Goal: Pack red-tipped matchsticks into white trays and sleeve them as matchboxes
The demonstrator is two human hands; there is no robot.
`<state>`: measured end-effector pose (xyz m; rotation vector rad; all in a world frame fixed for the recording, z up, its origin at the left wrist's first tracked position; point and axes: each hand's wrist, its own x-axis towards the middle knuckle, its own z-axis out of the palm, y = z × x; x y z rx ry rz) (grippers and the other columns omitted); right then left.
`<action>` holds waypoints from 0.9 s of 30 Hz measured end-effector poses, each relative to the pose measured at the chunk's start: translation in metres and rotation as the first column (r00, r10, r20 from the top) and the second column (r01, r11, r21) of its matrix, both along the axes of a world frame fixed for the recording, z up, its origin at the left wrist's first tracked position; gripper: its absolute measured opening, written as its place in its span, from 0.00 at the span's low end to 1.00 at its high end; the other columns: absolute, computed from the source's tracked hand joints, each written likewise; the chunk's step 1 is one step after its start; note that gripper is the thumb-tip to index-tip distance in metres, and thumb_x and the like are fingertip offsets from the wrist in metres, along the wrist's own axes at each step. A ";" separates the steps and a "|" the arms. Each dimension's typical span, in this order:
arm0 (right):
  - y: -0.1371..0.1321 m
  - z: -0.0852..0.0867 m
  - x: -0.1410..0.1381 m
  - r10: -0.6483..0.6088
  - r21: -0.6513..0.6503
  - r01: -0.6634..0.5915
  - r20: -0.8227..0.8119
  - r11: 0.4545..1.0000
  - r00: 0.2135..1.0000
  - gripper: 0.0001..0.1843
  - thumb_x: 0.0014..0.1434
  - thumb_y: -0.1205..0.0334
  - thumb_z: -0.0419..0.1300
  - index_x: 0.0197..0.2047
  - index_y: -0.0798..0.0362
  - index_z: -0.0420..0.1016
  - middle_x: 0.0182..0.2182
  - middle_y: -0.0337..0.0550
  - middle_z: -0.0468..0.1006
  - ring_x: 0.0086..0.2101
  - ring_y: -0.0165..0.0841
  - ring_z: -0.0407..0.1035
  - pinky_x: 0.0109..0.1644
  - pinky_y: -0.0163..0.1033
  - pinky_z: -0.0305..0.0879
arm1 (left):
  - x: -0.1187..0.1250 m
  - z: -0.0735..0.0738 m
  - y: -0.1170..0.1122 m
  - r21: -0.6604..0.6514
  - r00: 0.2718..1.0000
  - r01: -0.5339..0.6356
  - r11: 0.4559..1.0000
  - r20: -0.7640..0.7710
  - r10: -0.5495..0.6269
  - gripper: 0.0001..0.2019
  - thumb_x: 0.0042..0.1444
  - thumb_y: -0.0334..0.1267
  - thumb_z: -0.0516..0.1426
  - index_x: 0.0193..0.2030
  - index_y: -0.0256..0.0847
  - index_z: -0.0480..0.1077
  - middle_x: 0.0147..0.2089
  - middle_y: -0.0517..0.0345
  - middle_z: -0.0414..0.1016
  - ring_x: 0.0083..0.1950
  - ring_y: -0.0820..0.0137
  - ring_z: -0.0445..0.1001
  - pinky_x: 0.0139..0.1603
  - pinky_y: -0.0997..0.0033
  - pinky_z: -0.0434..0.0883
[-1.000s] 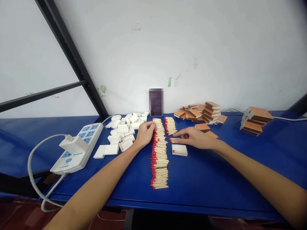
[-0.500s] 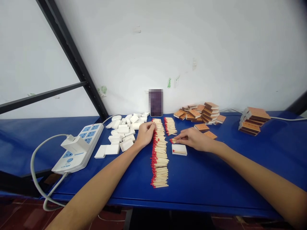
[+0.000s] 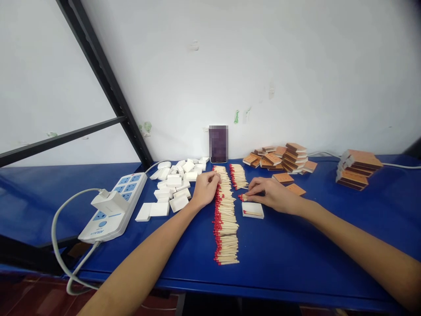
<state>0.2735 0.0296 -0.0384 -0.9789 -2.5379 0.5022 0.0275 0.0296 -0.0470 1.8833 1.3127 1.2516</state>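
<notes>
My right hand [image 3: 271, 194] pinches a small bunch of red-headed matches [image 3: 243, 197] between thumb and fingertips, just behind a white matchbox tray [image 3: 253, 215]. At least one match [image 3: 252, 213] lies in that tray. My left hand [image 3: 206, 189] is closed, its fingertips at the left edge of the long row of matches [image 3: 226, 219], by the heads; whatever they pinch is hidden. A shorter group of matches [image 3: 238, 177] lies to the right of the row's far end.
White matchbox trays [image 3: 179, 202] are heaped on the left, beside a power strip [image 3: 113, 208] with a plugged-in charger. Orange matchbox sleeves [image 3: 283, 177] lie at the back right, with another stack [image 3: 357, 169] farther right. A dark, blurred-out panel [image 3: 219, 145] leans on the wall.
The camera view has shifted a little, so everything appears slightly farther right and lower. Both hands keep nearly the same places over the table, the right one still pinching the matches.
</notes>
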 end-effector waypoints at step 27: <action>-0.008 0.011 -0.004 -0.097 -0.135 0.102 0.049 0.985 0.994 0.27 0.63 0.41 0.52 0.49 0.51 0.80 0.35 0.46 0.73 0.31 0.34 0.66 0.34 0.39 0.60 | 0.001 0.002 -0.002 0.023 0.996 0.001 1.000 -0.086 0.001 0.18 0.61 0.42 0.48 0.22 0.37 0.64 0.20 0.63 0.58 0.24 0.75 0.57 0.27 0.73 0.53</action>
